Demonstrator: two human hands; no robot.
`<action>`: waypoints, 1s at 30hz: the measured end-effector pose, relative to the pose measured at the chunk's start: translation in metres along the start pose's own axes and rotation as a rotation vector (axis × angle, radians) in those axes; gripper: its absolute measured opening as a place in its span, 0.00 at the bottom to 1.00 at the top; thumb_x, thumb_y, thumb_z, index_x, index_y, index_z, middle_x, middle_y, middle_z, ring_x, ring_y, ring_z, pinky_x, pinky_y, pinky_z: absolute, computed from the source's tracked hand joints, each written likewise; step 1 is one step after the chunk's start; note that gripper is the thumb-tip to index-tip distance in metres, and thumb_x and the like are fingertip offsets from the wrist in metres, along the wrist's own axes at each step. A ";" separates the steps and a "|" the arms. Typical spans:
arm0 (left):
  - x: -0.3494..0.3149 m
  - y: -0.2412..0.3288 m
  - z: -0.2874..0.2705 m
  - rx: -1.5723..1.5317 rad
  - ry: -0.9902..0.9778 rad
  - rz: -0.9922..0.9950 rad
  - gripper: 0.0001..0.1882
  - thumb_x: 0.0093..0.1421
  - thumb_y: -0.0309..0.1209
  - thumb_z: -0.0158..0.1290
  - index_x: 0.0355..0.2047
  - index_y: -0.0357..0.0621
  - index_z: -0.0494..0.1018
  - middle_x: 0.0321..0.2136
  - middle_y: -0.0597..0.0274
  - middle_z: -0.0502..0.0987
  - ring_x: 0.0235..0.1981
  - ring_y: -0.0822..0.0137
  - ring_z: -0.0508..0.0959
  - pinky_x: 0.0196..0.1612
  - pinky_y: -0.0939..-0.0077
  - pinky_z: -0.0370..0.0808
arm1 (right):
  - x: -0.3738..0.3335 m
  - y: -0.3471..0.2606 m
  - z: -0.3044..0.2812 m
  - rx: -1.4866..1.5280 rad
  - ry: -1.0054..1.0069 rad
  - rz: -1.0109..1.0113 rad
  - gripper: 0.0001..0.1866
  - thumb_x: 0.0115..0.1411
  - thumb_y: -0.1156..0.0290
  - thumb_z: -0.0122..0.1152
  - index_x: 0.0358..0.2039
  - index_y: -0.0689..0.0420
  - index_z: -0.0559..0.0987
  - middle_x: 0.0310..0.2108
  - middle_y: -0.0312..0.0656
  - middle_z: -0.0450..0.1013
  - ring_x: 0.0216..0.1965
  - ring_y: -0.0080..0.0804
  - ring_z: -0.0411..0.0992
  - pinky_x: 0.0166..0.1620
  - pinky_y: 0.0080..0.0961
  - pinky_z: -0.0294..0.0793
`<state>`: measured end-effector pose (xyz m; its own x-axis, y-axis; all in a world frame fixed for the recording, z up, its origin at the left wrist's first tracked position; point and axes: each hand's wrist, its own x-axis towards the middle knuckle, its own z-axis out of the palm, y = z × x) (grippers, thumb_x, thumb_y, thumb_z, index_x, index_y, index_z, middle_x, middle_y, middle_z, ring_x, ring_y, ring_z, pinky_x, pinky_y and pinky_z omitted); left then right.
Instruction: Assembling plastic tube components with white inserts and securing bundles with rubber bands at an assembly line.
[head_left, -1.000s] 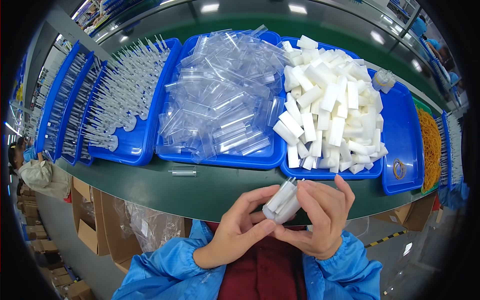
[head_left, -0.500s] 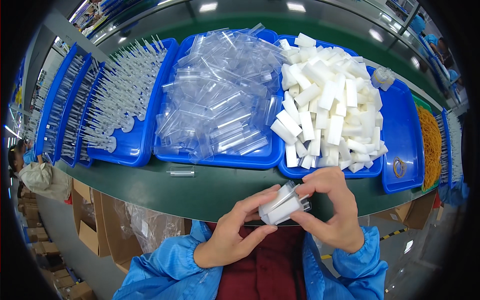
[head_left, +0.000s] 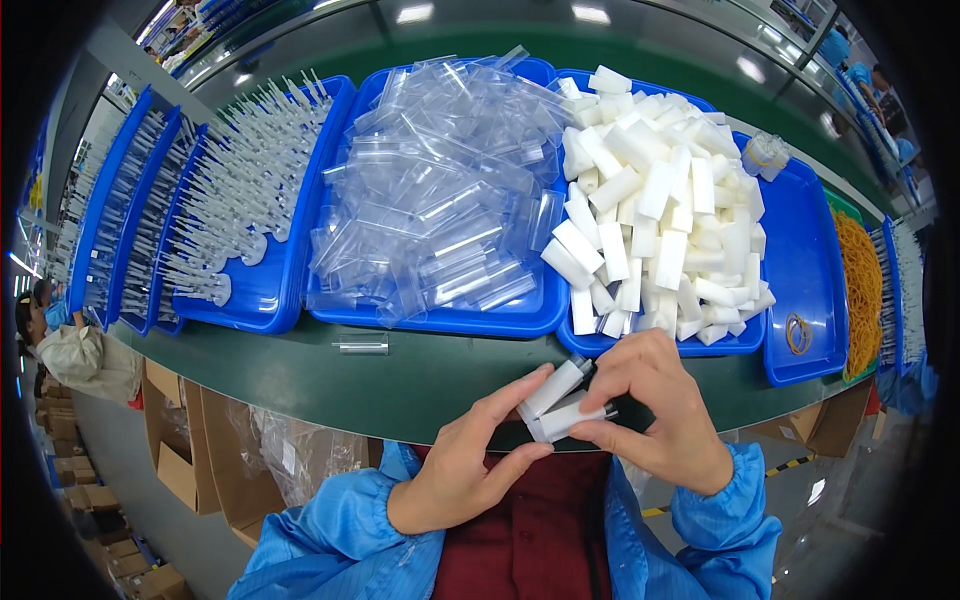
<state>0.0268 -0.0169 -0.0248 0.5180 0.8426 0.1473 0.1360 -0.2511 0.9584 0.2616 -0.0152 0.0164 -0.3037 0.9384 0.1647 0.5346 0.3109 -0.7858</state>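
Note:
Both my hands hold a small bundle of white foam blocks in clear plastic sleeves (head_left: 560, 412) over the table's near edge. My left hand (head_left: 462, 472) closes on the bundle's left end between thumb and fingers. At the right end, the thumb and fingers of my right hand (head_left: 655, 412) pinch the pieces. Two white blocks show with a gap between them, and dark ends stick out toward my right fingers. How many pieces are in the bundle is partly hidden. A single clear sleeve (head_left: 362, 344) lies on the green table to the left.
Blue trays hold clear plastic sleeves (head_left: 450, 190), white foam blocks (head_left: 660, 200) and upright thin white-stemmed pieces (head_left: 250, 180). Farther right stand a blue tray (head_left: 800, 230) with a few rubber bands and a heap of orange rubber bands (head_left: 857, 285). Cardboard boxes (head_left: 225, 460) stand below.
The bundle has spread, with a gap now between its two visible white blocks. My right hand has shifted slightly, and its fingers now sit at the bundle's right end.

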 end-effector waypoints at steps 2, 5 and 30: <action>0.002 -0.001 0.000 -0.024 0.011 -0.005 0.33 0.61 0.22 0.61 0.64 0.33 0.62 0.64 0.43 0.67 0.61 0.50 0.73 0.57 0.64 0.78 | 0.001 0.000 0.002 -0.075 -0.016 -0.066 0.14 0.49 0.67 0.76 0.35 0.53 0.80 0.38 0.36 0.74 0.45 0.38 0.69 0.49 0.34 0.62; 0.001 -0.004 0.001 -0.055 0.035 -0.010 0.33 0.60 0.21 0.61 0.64 0.33 0.62 0.64 0.43 0.67 0.62 0.50 0.72 0.55 0.64 0.80 | 0.004 -0.006 0.004 -0.143 -0.027 -0.065 0.14 0.52 0.67 0.74 0.38 0.52 0.80 0.37 0.35 0.73 0.44 0.37 0.69 0.47 0.34 0.61; 0.008 0.002 -0.006 0.065 0.036 0.171 0.21 0.55 0.21 0.65 0.50 0.41 0.78 0.62 0.43 0.68 0.57 0.47 0.76 0.55 0.62 0.77 | 0.000 -0.016 0.016 -0.004 0.076 -0.063 0.12 0.52 0.70 0.74 0.35 0.54 0.80 0.36 0.37 0.75 0.40 0.36 0.71 0.45 0.31 0.65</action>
<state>0.0264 -0.0079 -0.0204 0.5078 0.8012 0.3167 0.1036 -0.4217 0.9008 0.2404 -0.0226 0.0199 -0.2763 0.9255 0.2590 0.5192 0.3705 -0.7702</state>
